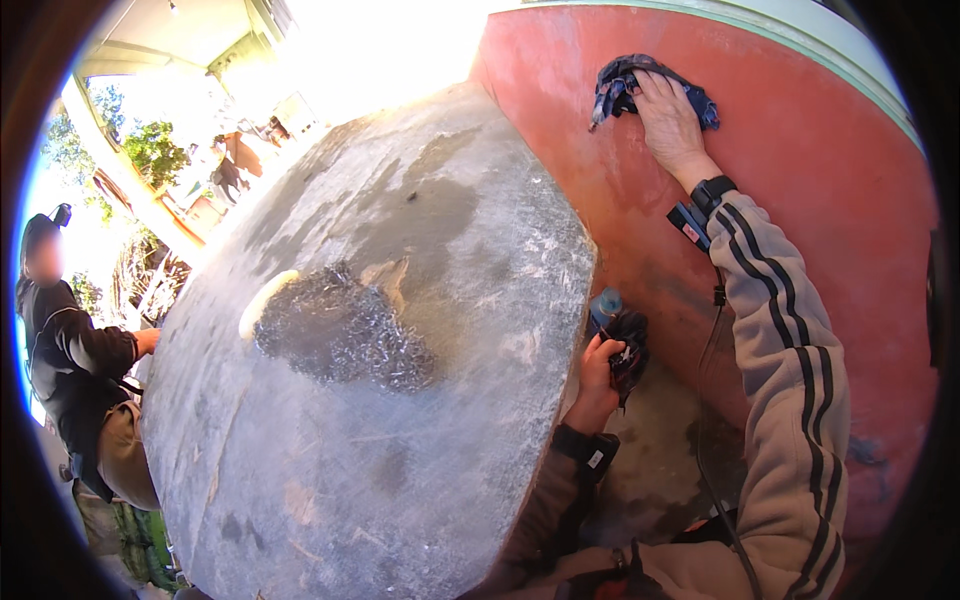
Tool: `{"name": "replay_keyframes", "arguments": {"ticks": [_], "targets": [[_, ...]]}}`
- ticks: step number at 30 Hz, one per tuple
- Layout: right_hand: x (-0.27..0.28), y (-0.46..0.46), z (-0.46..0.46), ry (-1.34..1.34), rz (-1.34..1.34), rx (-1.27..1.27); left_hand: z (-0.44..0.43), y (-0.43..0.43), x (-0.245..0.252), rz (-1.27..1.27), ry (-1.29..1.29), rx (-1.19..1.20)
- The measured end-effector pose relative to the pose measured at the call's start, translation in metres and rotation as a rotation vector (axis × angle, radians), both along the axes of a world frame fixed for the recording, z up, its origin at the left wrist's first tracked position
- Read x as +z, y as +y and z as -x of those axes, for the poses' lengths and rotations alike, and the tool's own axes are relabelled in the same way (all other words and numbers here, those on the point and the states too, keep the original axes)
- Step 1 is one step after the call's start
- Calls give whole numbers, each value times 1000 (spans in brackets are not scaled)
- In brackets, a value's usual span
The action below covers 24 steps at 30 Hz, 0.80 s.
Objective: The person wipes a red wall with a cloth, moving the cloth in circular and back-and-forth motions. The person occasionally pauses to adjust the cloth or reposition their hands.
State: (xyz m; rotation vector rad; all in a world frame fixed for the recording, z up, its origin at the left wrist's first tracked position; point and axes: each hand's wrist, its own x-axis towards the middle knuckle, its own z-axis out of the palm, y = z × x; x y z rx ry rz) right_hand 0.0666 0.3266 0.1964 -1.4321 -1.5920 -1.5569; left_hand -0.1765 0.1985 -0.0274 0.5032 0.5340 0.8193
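My right hand (669, 124) presses a crumpled dark rag (626, 79) against the upper part of a red painted wall (787, 187). The fingers lie over the cloth, and the arm is stretched out. Lower down, beside the table's right edge, my left hand (598, 373) grips a bunched black cloth (631, 349). Just above that cloth shows a blue bottle (604, 306); whether the left hand also holds it I cannot tell. Both wrists carry strapped devices, and a cable (703, 405) hangs from the right one.
A grey, worn tabletop (360, 465) with damp patches stands at my left. On it lie tangled metal strands like steel wool (337, 330) and a pale rounded piece (266, 301). Across the table stands another person (71, 375), one hand by its edge. Strong sunlight whitens the background.
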Motion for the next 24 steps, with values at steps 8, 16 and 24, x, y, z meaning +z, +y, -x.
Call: {"name": "replay_keyframes", "arguments": {"ticks": [8,16,24], "targets": [[-155,11,4,22,719,-168,-7,2,-4,10,-37,41],[-79,-66,-10,76,396,-30,1,-3,6,-13,8,-14],[19,-11,-4,30,-69,49,0,-1,2,-11,11,-36]]}}
